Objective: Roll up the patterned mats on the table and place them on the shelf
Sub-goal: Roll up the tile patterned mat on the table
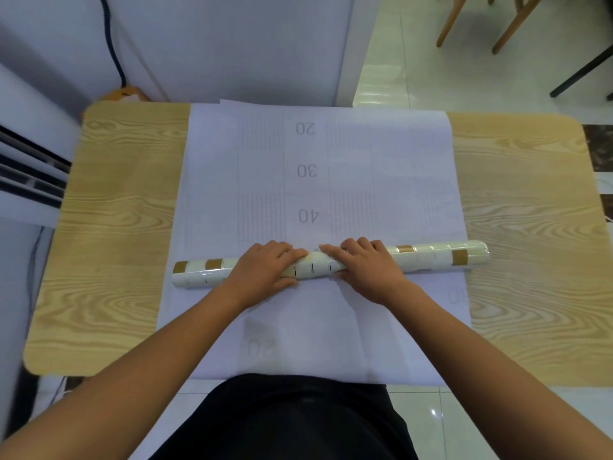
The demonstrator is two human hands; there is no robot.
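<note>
Cream-and-brown mat (431, 258) lies rolled across the white sheet (315, 327) on the surface (116, 227). My left hand (265, 268) and right hand (363, 268) hold its middle, fingers curled over it. Light and springy, I judge; gripping nearer the ends should stop it unrolling.

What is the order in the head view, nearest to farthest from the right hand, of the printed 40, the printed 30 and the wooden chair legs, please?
1. printed 40, just beyond the right hand.
2. printed 30, mid-sheet.
3. wooden chair legs, far right.
</note>
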